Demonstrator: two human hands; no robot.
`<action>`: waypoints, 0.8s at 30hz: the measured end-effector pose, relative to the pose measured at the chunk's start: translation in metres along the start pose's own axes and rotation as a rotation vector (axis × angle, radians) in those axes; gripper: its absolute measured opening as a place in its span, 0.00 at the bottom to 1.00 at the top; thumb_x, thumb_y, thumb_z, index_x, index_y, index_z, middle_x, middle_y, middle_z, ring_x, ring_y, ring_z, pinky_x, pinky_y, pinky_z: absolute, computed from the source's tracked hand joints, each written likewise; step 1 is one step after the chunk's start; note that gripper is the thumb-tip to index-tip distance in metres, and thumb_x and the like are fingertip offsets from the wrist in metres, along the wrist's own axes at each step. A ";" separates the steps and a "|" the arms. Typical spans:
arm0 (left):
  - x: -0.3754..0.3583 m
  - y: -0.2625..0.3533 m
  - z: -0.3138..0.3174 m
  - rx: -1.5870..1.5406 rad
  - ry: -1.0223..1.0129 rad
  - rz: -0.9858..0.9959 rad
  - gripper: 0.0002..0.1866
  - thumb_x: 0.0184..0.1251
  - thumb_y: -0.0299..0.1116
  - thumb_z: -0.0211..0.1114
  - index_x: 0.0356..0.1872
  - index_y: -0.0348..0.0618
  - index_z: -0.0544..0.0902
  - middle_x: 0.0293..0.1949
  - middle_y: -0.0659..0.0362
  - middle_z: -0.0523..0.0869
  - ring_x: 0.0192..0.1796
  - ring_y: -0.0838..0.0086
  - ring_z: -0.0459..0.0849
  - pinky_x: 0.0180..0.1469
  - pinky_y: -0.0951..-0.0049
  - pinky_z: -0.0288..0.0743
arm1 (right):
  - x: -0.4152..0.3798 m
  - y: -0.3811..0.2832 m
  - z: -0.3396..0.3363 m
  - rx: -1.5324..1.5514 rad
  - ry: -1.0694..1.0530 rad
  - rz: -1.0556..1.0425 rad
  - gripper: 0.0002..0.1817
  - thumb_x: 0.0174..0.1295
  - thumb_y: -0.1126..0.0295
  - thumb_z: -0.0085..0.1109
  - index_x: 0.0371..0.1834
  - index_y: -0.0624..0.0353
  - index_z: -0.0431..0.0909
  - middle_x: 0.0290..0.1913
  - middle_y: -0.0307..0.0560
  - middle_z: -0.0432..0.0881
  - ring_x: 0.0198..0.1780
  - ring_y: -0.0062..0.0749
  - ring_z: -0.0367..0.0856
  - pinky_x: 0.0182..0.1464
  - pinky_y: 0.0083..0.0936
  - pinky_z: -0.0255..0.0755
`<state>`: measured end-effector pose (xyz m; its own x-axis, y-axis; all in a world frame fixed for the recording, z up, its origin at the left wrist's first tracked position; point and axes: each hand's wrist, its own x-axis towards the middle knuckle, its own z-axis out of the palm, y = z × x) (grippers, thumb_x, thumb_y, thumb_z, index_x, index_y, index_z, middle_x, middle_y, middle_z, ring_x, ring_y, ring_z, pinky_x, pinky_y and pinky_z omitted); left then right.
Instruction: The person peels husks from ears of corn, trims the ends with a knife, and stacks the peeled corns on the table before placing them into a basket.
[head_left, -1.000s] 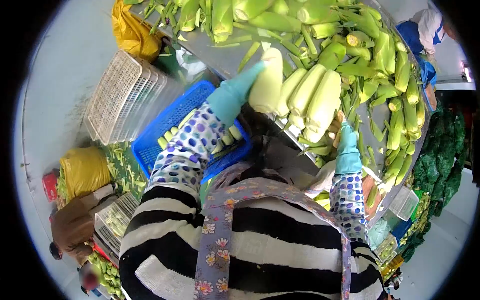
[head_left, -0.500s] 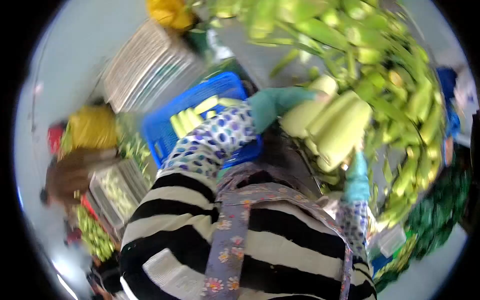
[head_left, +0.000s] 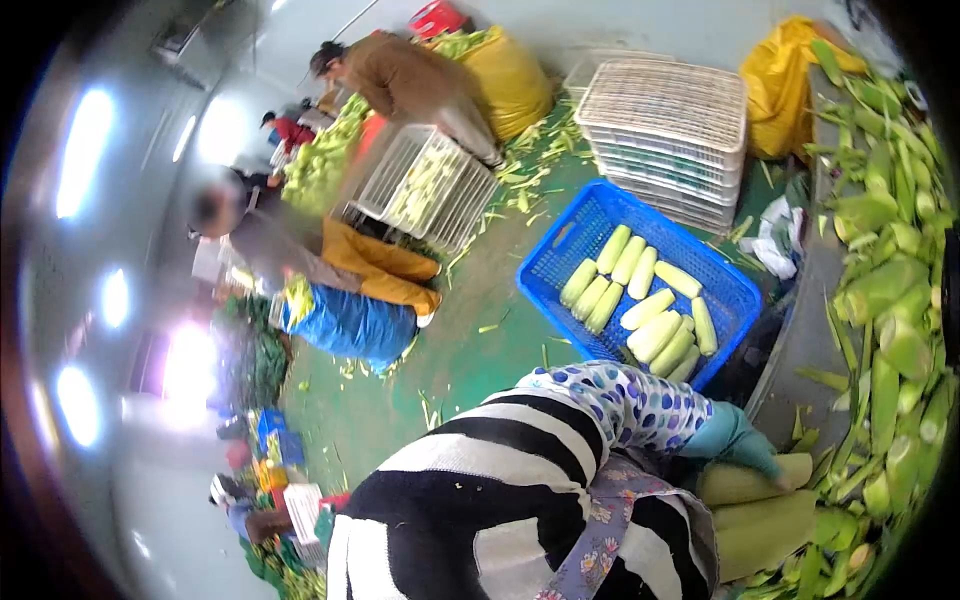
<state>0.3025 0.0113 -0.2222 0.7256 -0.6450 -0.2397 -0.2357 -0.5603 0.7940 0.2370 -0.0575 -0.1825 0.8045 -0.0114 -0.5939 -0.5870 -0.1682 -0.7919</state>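
Note:
My left hand (head_left: 738,443), in a teal glove with a polka-dot sleeve above it, is closed over several pale green ears of corn (head_left: 765,525) at the lower right. Its fingertips curl over the upper ear; the lower ones lie against my apron. My right hand is out of view. Left of the work surface stands a blue plastic basket (head_left: 545,262) with similar ears of corn (head_left: 655,337) lying in it. Loose husks and more corn (head_left: 900,350) heap along the grey work surface (head_left: 800,390).
White crates (head_left: 660,130) are stacked behind the basket, near a yellow sack (head_left: 780,85). Husk scraps litter the green floor (head_left: 480,330). One person bends beside a crate of corn (head_left: 425,190); another stands by a blue sack (head_left: 355,325). Other people are farther back.
My view has swung left, bringing the room, floor and whole basket into sight. My right hand, earlier supporting the corn bundle, has left the view. My left hand stays on the corn.

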 end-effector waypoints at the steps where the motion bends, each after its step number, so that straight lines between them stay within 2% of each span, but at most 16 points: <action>1: 0.024 0.002 0.019 0.037 0.088 -0.026 0.19 0.58 0.42 0.66 0.40 0.33 0.84 0.41 0.41 0.85 0.43 0.54 0.83 0.48 0.57 0.76 | 0.009 -0.002 0.002 -0.020 -0.031 -0.009 0.37 0.65 0.46 0.58 0.73 0.52 0.64 0.50 0.47 0.81 0.28 0.22 0.72 0.24 0.18 0.63; 3: 0.044 0.010 0.038 -0.033 0.273 -0.042 0.18 0.57 0.41 0.66 0.37 0.33 0.86 0.40 0.40 0.85 0.43 0.54 0.83 0.47 0.57 0.75 | 0.015 -0.009 0.011 -0.054 -0.075 -0.019 0.37 0.64 0.46 0.59 0.73 0.52 0.64 0.50 0.48 0.80 0.29 0.23 0.72 0.25 0.19 0.63; 4: 0.002 0.032 0.001 -0.319 0.244 0.084 0.19 0.58 0.42 0.67 0.41 0.33 0.84 0.42 0.42 0.84 0.45 0.55 0.83 0.49 0.57 0.75 | 0.016 -0.011 0.014 -0.068 -0.092 -0.024 0.37 0.64 0.46 0.59 0.73 0.52 0.64 0.51 0.48 0.80 0.30 0.23 0.72 0.25 0.19 0.63; 5: -0.078 0.060 -0.060 -0.769 0.130 0.180 0.21 0.60 0.43 0.67 0.45 0.34 0.83 0.45 0.43 0.84 0.47 0.57 0.82 0.51 0.58 0.75 | 0.017 -0.014 0.018 -0.085 -0.112 -0.029 0.37 0.64 0.47 0.60 0.73 0.52 0.64 0.51 0.48 0.80 0.31 0.23 0.72 0.26 0.20 0.63; 6: -0.132 0.080 -0.097 -1.106 0.018 0.207 0.23 0.61 0.44 0.67 0.49 0.34 0.82 0.47 0.45 0.84 0.49 0.59 0.82 0.53 0.59 0.75 | 0.018 -0.016 0.023 -0.104 -0.127 -0.035 0.37 0.64 0.47 0.60 0.73 0.52 0.64 0.51 0.48 0.80 0.31 0.24 0.72 0.27 0.20 0.63; 8: -0.187 0.100 -0.133 -1.464 -0.112 0.197 0.27 0.64 0.46 0.68 0.56 0.35 0.79 0.52 0.48 0.84 0.53 0.63 0.82 0.56 0.60 0.76 | 0.017 -0.021 0.032 -0.136 -0.159 -0.038 0.38 0.63 0.47 0.60 0.73 0.52 0.64 0.52 0.48 0.79 0.32 0.24 0.72 0.28 0.21 0.64; 10: -0.205 0.109 -0.145 -1.602 -0.075 0.080 0.30 0.65 0.48 0.68 0.60 0.36 0.76 0.53 0.53 0.84 0.53 0.67 0.82 0.57 0.62 0.76 | 0.017 -0.025 0.044 -0.168 -0.190 -0.049 0.38 0.63 0.48 0.61 0.73 0.53 0.64 0.53 0.48 0.79 0.34 0.25 0.72 0.29 0.21 0.64; 13: -0.214 0.095 -0.145 -1.586 -0.051 0.193 0.30 0.64 0.49 0.68 0.60 0.36 0.76 0.53 0.54 0.84 0.52 0.68 0.83 0.55 0.62 0.78 | 0.014 -0.031 0.066 -0.218 -0.234 -0.076 0.38 0.62 0.48 0.62 0.73 0.53 0.64 0.54 0.49 0.78 0.35 0.26 0.72 0.31 0.22 0.64; 17: -0.253 0.067 -0.159 -1.468 0.070 0.184 0.32 0.63 0.49 0.70 0.61 0.37 0.76 0.51 0.53 0.85 0.50 0.67 0.85 0.53 0.62 0.79 | 0.008 -0.042 0.099 -0.276 -0.283 -0.104 0.39 0.61 0.49 0.63 0.73 0.53 0.64 0.55 0.49 0.77 0.38 0.27 0.72 0.34 0.23 0.65; 19: -0.289 0.068 -0.169 -1.644 0.101 0.206 0.34 0.62 0.51 0.70 0.62 0.37 0.75 0.52 0.52 0.85 0.50 0.67 0.85 0.53 0.61 0.78 | 0.002 -0.050 0.113 -0.320 -0.299 -0.119 0.39 0.60 0.50 0.64 0.73 0.54 0.64 0.56 0.50 0.77 0.39 0.27 0.72 0.35 0.24 0.65; 20: -0.298 0.065 -0.169 -1.653 0.098 0.216 0.34 0.62 0.51 0.70 0.62 0.37 0.75 0.52 0.52 0.85 0.50 0.67 0.85 0.53 0.61 0.78 | 0.001 -0.053 0.126 -0.336 -0.316 -0.123 0.39 0.60 0.50 0.64 0.73 0.54 0.64 0.56 0.50 0.77 0.40 0.28 0.72 0.35 0.24 0.65; 23: -0.337 0.033 -0.176 -1.674 0.298 0.133 0.39 0.60 0.58 0.70 0.63 0.37 0.74 0.55 0.52 0.83 0.52 0.64 0.84 0.56 0.60 0.77 | 0.007 -0.059 0.170 -0.383 -0.391 -0.136 0.40 0.59 0.50 0.65 0.73 0.54 0.65 0.57 0.50 0.76 0.42 0.29 0.72 0.37 0.25 0.66; 24: -0.348 0.019 -0.177 -1.676 0.304 0.135 0.39 0.60 0.58 0.70 0.63 0.37 0.74 0.55 0.52 0.83 0.52 0.64 0.84 0.56 0.60 0.77 | 0.009 -0.060 0.183 -0.407 -0.416 -0.147 0.40 0.59 0.51 0.65 0.73 0.54 0.65 0.58 0.50 0.76 0.42 0.29 0.72 0.38 0.25 0.66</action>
<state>0.1595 0.3170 -0.0250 0.8936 -0.4125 -0.1771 0.4408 0.7320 0.5195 0.2629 0.1326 -0.1666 0.7234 0.4132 -0.5531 -0.3247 -0.5035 -0.8007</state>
